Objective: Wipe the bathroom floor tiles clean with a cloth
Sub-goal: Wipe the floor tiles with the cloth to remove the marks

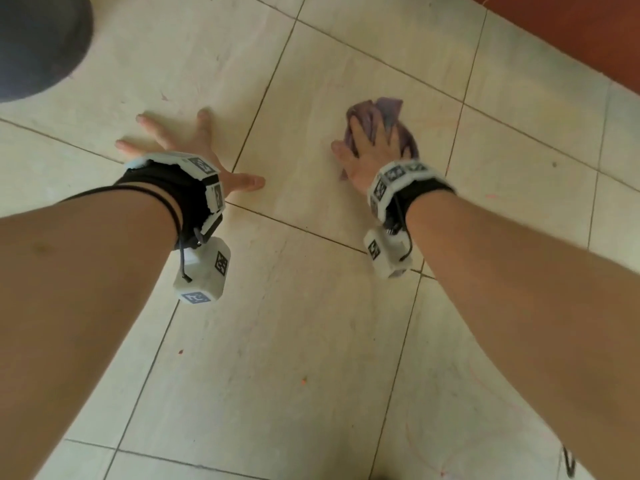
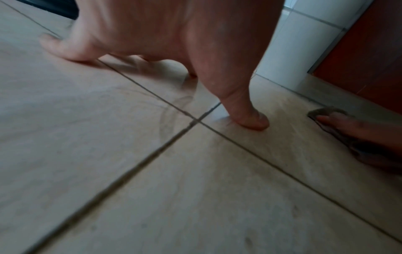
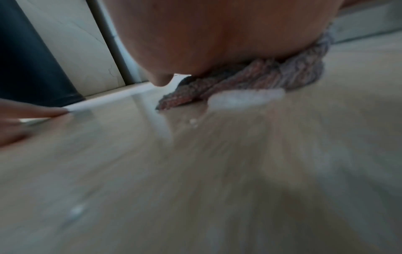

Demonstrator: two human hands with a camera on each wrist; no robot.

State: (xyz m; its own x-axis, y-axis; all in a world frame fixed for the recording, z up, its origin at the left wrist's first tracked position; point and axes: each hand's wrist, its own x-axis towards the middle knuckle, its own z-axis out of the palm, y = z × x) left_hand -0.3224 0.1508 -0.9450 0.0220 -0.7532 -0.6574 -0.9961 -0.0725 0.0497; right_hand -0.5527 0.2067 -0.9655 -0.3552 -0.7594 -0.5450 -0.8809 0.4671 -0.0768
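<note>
The floor is pale beige tiles [image 1: 311,323] with dark grout lines. A bunched purple-grey cloth [image 1: 389,110] lies on a tile at centre right. My right hand [image 1: 370,147] lies on top of it, fingers stretched over the fabric and palm pressing it down. In the right wrist view the cloth [image 3: 250,80] is squashed under the palm, with a blurred white foamy patch [image 3: 243,98] in front of it. My left hand [image 1: 180,150] is flat on the floor to the left, fingers spread and holding nothing; its thumb [image 2: 250,120] touches the tile near a grout crossing.
A dark round object [image 1: 34,39] stands at the far left. A red-brown door or panel [image 1: 571,29] runs along the far right, beside a white tiled wall [image 2: 304,43]. Small orange specks [image 1: 304,380] dot the tiles nearer me.
</note>
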